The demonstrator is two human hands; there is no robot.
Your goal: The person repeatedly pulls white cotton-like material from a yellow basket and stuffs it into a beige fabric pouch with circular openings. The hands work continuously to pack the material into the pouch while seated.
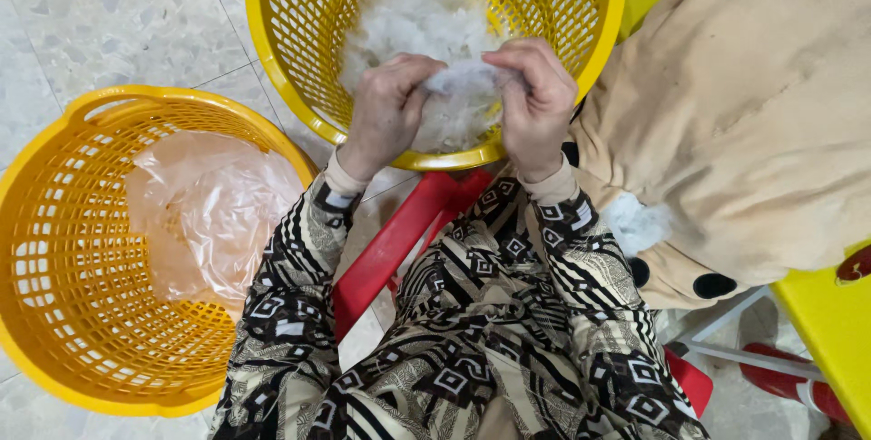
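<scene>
My left hand [386,109] and my right hand [535,100] both pinch one clump of white fibre stuffing [458,95] between them, held over the near rim of a yellow plastic basket [272,50]. More white stuffing [413,18] is piled inside that basket behind my hands. My sleeves are patterned black and cream.
A second yellow basket [54,313] at the left holds a crumpled pinkish plastic bag [213,209]. A large beige stuffed fabric piece [753,122] with black spots lies at the right, white stuffing [635,222] showing from it. A red stool [399,240] sits under my lap; tiled floor around.
</scene>
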